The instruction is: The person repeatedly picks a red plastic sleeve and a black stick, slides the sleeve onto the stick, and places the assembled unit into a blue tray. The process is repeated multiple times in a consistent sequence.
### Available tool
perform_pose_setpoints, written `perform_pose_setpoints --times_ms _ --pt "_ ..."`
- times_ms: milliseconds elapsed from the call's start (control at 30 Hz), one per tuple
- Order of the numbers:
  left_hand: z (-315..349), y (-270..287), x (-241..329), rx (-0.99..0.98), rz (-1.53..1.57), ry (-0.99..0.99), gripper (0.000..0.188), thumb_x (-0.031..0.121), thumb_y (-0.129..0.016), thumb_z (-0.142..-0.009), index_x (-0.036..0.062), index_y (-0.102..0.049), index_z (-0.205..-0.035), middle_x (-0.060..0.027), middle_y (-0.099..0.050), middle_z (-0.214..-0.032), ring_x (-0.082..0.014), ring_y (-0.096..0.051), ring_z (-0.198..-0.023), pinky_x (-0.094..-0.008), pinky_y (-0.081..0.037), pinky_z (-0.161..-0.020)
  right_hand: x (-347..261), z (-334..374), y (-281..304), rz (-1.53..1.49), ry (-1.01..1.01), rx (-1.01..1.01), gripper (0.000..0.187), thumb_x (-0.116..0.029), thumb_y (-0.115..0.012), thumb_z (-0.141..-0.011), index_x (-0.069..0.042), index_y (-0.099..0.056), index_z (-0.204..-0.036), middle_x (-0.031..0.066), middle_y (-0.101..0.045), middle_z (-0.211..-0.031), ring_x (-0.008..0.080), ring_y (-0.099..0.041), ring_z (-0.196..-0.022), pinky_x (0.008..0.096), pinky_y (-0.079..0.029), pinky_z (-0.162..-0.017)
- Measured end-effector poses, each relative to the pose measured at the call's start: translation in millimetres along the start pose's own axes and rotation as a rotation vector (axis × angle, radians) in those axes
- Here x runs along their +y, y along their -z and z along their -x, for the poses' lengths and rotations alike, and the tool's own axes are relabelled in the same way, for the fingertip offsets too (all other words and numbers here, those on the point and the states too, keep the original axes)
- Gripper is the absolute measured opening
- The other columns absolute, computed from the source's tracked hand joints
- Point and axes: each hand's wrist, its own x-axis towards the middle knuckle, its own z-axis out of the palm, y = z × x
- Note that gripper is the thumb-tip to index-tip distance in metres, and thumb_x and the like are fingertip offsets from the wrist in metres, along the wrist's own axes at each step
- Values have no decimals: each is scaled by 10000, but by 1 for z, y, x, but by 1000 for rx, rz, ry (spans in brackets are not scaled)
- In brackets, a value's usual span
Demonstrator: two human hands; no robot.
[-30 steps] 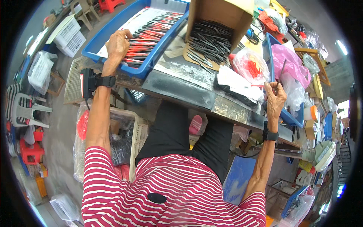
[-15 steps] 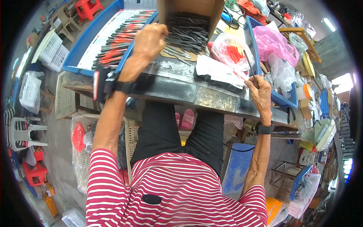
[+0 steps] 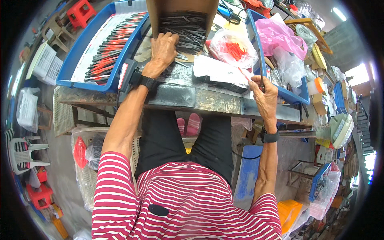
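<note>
At the front left of an open cardboard box (image 3: 155,16), my left hand (image 3: 163,51) bends its bunched fingers down beside a pile of thin black sticks (image 3: 188,30). The fingertips are hidden, so what they grip does not show. A few loose grey pieces (image 3: 182,57) lie just right of this hand. My right hand (image 3: 266,98) is closed round a thin dark stick (image 3: 261,64) that points up and away. By its fingertips is a slim red piece (image 3: 243,74); I cannot tell whether it is held or lies on the white paper (image 3: 214,68).
A blue tray (image 3: 82,85) of red and black sticks stands left on the worn workbench (image 3: 172,95). Right of the box sit a clear bag with red pieces (image 3: 234,48) and a blue bin (image 3: 294,96) under pink plastic (image 3: 280,36). A lamp (image 3: 342,130) juts out right.
My left hand has come down from its blurred, raised position to the edge of the black stick pile. My right hand keeps its grip on the dark stick. The whole view has shifted slightly.
</note>
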Motion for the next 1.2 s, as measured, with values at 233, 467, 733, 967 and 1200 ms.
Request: perform_pose_setpoints --times_ms 233,467,733,967,1200 --pt "4 0 0 -123 -163 -123 334 0 -663 -659 121 -633 -968 -36 -614 -950 -239 -566 -959 -439 -378 -792 -12 5 -12 -200 -83 3 148 -92 -651 -853 29 -642 -937 40 -626 -702 64 -552 -591 204 -436 -521" --pt "9 -3 -3 -7 -256 -263 263 -10 -622 -690 94 -606 -932 -24 -581 -944 -223 -530 -950 -428 -372 -802 -18 10 -12 -297 -111 2 135 -96 -653 -858 10 -644 -942 14 -624 -702 43 -558 -604 190 -425 -507" --pt "13 27 18 45 -52 -154 238 -25 -587 -707 94 -562 -911 -31 -569 -895 -249 -516 -936 -389 -377 -774 -27 14 -14 -305 -113 29 126 -97 -640 -869 0 -648 -949 8 -621 -667 28 -528 -555 183 -402 -478" --pt "51 75 90 -132 1364 268 177 142 -562 -905 -3 -596 -1001 -47 -629 -855 -84 -524 -702 -229 -456 -674 -56 26 -22 -280 25 141 168 -87 -658 -860 5 -660 -1000 34 -639 -696 38 -526 -556 180 -399 -491" --pt "79 82 132 -328 1881 468 254 103 -613 -865 -46 -591 -1069 -90 -662 -874 -70 -585 -687 -220 -499 -662 -82 51 -29 -74 280 152 187 4 -628 -847 1 -642 -1034 50 -641 -777 85 -575 -644 222 -450 -574"
